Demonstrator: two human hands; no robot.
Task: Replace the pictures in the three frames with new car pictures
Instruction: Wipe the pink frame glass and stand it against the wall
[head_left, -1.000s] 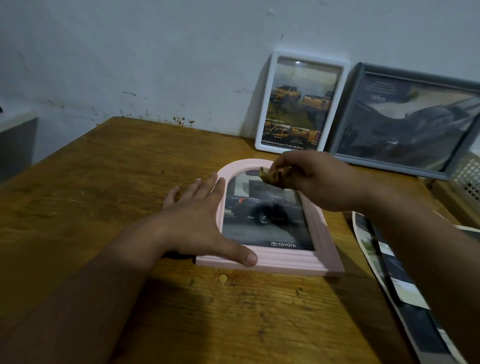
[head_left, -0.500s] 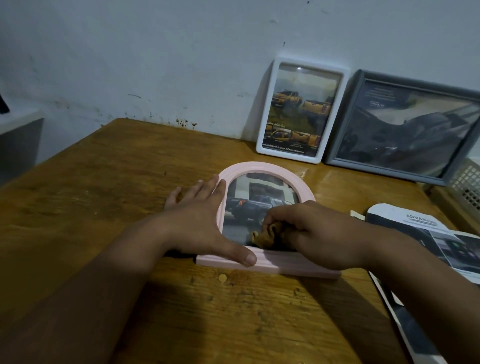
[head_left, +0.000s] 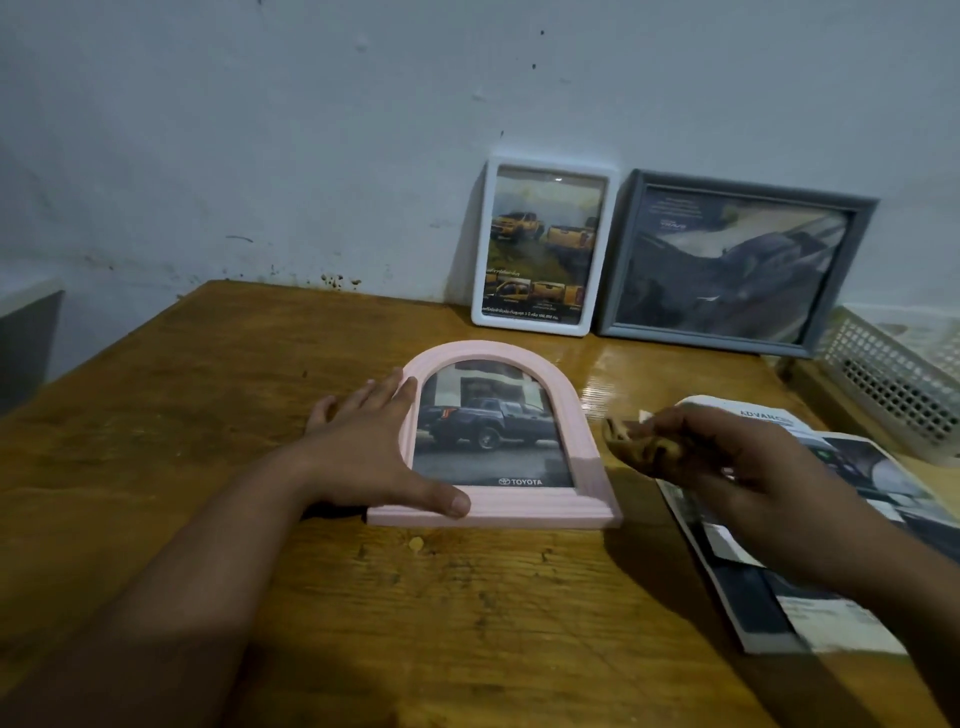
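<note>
Pink plastic framed the job under our left hand (head_left: 371, 457): the arched pink frame (head_left: 582, 447) lay flat and face up on the wooden table (head_left: 218, 415), already showing a dark Toyota pickup picture (head_left: 488, 431). We kept that hand flat and spread, fingers straight along the frame's left side and the thumb pressed on its bottom rail, as we judged it, to stop the light frame sliding on the polished wood. Our right hand (head_left: 727, 457) hovered just beyond the frame's right edge, curled around a crumpled brownish cloth (head_left: 636, 449), clear of the glass; we took this for wiping the pane, though we could not tell whether any smear remained. Beneath and to the right of that hand lay a loose stack of car brochures (head_left: 810, 571), presumably kept within reach as the supply of pictures. Ahead of both hands, propped against the wall so their faces could be read, stood a white frame (head_left: 530, 326) with yellow trucks and, touching its right side, a grey frame (head_left: 862, 228) with a dark vehicle. Further right of the right hand sat a white perforated basket (head_left: 883, 374). With car pictures in all three frames, we judged the task near its end, only cleaning and standing the pink one up left
</note>
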